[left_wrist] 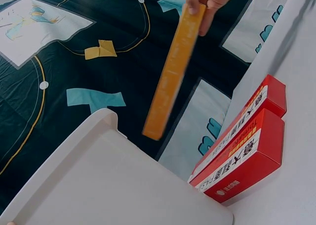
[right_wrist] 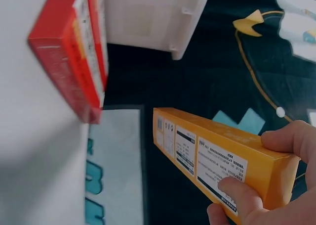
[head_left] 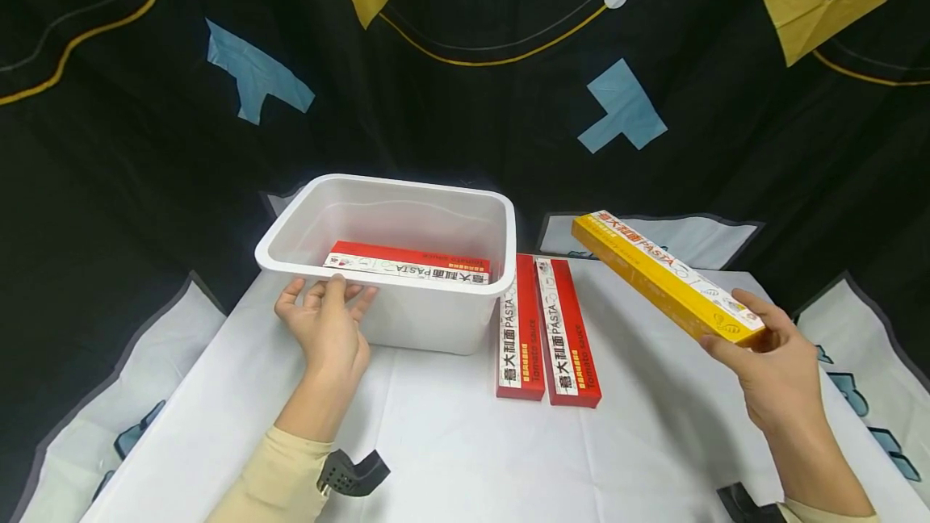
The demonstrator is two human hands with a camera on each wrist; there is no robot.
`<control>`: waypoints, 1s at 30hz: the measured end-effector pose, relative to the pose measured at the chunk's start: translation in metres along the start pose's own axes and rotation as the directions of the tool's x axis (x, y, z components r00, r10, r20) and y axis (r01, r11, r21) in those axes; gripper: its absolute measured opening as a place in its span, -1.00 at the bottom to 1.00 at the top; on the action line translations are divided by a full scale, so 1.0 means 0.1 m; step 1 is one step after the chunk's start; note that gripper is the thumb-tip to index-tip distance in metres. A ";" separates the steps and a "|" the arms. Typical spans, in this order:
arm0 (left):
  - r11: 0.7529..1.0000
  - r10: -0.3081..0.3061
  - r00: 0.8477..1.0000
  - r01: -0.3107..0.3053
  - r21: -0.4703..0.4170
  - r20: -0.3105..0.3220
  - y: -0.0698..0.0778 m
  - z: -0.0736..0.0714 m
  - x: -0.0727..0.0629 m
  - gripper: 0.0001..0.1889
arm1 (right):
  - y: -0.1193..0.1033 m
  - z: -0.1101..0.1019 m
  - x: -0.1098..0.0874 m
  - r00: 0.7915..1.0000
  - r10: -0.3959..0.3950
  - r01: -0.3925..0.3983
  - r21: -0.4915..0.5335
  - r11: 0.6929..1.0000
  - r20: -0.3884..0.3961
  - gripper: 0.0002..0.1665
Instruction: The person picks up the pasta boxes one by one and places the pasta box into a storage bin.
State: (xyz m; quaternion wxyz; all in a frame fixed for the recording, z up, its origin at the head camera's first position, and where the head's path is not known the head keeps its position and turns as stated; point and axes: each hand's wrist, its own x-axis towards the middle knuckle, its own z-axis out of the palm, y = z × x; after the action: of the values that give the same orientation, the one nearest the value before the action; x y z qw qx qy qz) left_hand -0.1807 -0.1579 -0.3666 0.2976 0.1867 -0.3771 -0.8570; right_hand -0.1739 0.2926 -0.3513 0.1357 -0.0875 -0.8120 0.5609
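Observation:
My right hand (head_left: 788, 374) grips the near end of a yellow pasta box (head_left: 664, 277), holding it tilted in the air above the right side of the table. In the right wrist view the printed underside of the yellow pasta box (right_wrist: 202, 156) shows, with fingers on it. My left hand (head_left: 327, 325) holds the front rim of a white plastic bin (head_left: 429, 317), thumb at the rim. A red pasta box (head_left: 407, 262) lies inside the bin. Two more red pasta boxes, one nearer the bin (head_left: 519, 337) and one beside it (head_left: 568, 333), lie on the table.
A white-covered table (head_left: 465, 442) carries everything. Behind it hangs a black cloth (head_left: 450, 119) with yellow and blue patches. The two red boxes lie close against the bin's right side.

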 end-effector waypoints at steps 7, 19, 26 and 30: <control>1.000 0.001 1.000 -0.001 0.011 0.006 0.02 0.00 -0.01 -0.50 | -0.24 0.10 0.04 0.990 -0.131 0.115 0.256 0.960 0.049 -0.10; 1.000 0.004 1.000 -0.004 0.005 -0.010 0.02 0.02 0.01 -0.50 | -0.68 0.47 0.15 0.930 -0.292 0.181 0.415 0.892 0.222 -0.15; 1.000 0.009 1.000 -0.009 -0.014 -0.018 0.01 0.03 0.00 -0.50 | -0.84 0.78 0.22 0.879 -0.337 0.173 0.432 0.885 0.338 -0.16; 1.000 0.010 1.000 -0.010 -0.006 -0.019 0.01 0.02 0.00 -0.49 | -0.89 0.99 0.26 0.856 -0.343 0.163 0.427 0.889 0.387 -0.19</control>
State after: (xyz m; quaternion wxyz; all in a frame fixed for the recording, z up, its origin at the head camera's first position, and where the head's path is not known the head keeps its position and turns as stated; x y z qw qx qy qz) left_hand -0.1819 -0.1573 -0.3646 0.3058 0.1920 -0.3728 -0.8548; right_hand -0.2297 0.1806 -0.2984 0.0315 0.1827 -0.7012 0.6885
